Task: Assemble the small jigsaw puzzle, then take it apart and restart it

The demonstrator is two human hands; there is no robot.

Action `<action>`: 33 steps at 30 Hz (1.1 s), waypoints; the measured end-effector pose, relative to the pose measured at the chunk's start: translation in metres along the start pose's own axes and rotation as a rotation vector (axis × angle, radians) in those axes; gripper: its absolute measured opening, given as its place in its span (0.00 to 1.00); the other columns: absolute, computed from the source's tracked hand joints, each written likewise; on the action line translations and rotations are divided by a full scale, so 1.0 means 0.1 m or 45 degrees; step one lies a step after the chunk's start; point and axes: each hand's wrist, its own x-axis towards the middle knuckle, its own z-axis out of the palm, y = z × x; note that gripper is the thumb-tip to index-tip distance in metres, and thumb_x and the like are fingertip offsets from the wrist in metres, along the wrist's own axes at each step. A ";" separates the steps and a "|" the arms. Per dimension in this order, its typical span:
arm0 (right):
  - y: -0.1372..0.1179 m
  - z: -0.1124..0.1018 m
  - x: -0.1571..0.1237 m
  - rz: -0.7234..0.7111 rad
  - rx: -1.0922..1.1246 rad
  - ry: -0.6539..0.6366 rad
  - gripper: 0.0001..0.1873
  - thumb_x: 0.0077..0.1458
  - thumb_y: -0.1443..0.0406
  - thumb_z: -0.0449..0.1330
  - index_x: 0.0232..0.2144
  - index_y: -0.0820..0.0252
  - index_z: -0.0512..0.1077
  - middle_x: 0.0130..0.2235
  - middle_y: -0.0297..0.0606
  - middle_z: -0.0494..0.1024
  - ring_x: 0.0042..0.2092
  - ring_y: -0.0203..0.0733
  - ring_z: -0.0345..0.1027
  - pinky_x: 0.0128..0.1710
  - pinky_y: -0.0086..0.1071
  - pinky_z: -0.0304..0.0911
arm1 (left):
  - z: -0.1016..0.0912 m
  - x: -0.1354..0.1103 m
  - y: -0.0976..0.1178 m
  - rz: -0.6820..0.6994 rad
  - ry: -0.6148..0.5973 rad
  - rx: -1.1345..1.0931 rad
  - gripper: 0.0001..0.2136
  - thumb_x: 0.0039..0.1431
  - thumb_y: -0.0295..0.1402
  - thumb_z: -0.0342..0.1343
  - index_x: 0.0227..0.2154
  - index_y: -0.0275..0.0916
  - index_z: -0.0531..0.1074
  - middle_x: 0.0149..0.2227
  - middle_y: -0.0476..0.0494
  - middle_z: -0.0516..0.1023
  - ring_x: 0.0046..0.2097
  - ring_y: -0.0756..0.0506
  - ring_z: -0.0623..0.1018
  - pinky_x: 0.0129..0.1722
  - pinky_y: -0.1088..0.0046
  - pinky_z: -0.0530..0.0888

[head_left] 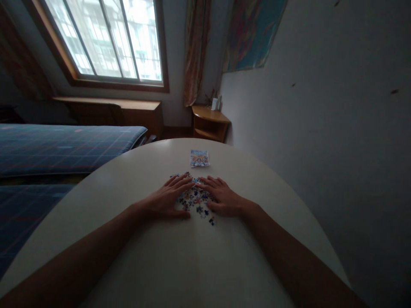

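Observation:
A loose heap of small jigsaw puzzle pieces [194, 197] lies on the white round table [154, 261], mostly blue, white and orange. From the left, my left hand [168, 196] rests palm down over the heap's edge, fingers stretched out and thumb apart. My right hand [223, 197] lies over the opposite edge in the same way, its fingers spread. The fingertips of both hands nearly meet above the pieces and hide some of them. Just beyond the heap is a small square picture card [199, 158] with a blue and orange print.
To the left stands a bed with a blue plaid mattress [64, 147]. A wooden corner cabinet [210, 122] is past the table's far edge, and a wooden desk [138, 105] sits below the window [112, 40]. The white wall [321, 128] runs along the right.

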 end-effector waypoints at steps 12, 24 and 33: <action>0.04 0.03 0.02 -0.018 0.049 0.010 0.42 0.53 0.64 0.57 0.69 0.49 0.51 0.72 0.39 0.45 0.72 0.54 0.34 0.68 0.57 0.31 | -0.01 0.00 0.00 0.017 -0.004 0.002 0.44 0.55 0.59 0.57 0.69 0.46 0.48 0.71 0.40 0.51 0.71 0.34 0.48 0.69 0.48 0.47; 0.14 -0.11 -0.18 0.169 0.107 -0.142 0.69 0.35 0.37 0.69 0.71 0.51 0.42 0.73 0.50 0.34 0.72 0.63 0.24 0.66 0.63 0.23 | 0.00 0.00 -0.02 -0.004 -0.010 0.025 0.44 0.56 0.60 0.56 0.69 0.44 0.49 0.71 0.39 0.49 0.71 0.34 0.48 0.69 0.49 0.48; 0.11 0.03 -0.17 0.080 0.017 0.095 0.59 0.40 0.37 0.66 0.68 0.51 0.53 0.72 0.48 0.46 0.71 0.61 0.37 0.67 0.62 0.31 | 0.04 0.03 -0.01 -0.090 0.062 0.038 0.40 0.59 0.58 0.54 0.68 0.43 0.51 0.70 0.38 0.53 0.70 0.35 0.52 0.68 0.50 0.50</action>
